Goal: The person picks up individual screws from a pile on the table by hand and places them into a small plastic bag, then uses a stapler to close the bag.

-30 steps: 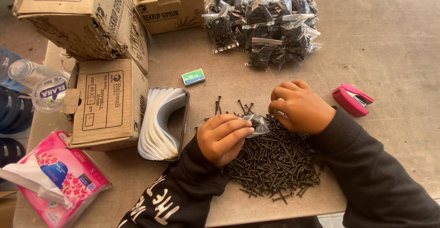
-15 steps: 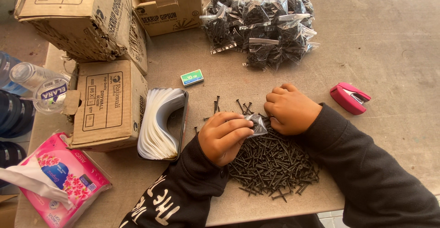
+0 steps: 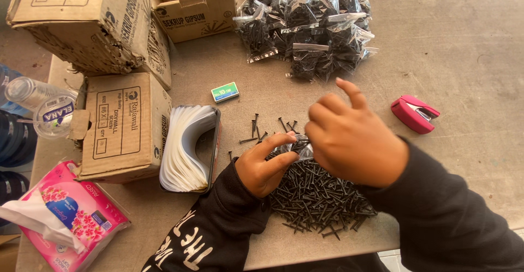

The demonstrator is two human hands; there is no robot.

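Observation:
A heap of black screws (image 3: 316,201) lies on the table near its front edge. My left hand (image 3: 266,165) pinches a small clear plastic bag (image 3: 299,148) at the heap's upper left. My right hand (image 3: 352,138) hovers over the bag with fingers curled, its fingertips at the bag's mouth; what it holds is hidden. A few stray screws (image 3: 256,130) lie just beyond my left hand.
Filled clear bags of screws (image 3: 308,26) are piled at the back. A pink stapler (image 3: 415,112) sits at right, a small green staple box (image 3: 225,92) in the middle, a tray of empty bags (image 3: 188,147) and cardboard boxes (image 3: 123,122) at left, a tissue pack (image 3: 71,212) at front left.
My right hand has lifted and moved left over the bag, fingers spreading. My left hand's fingers have stretched out along the bag.

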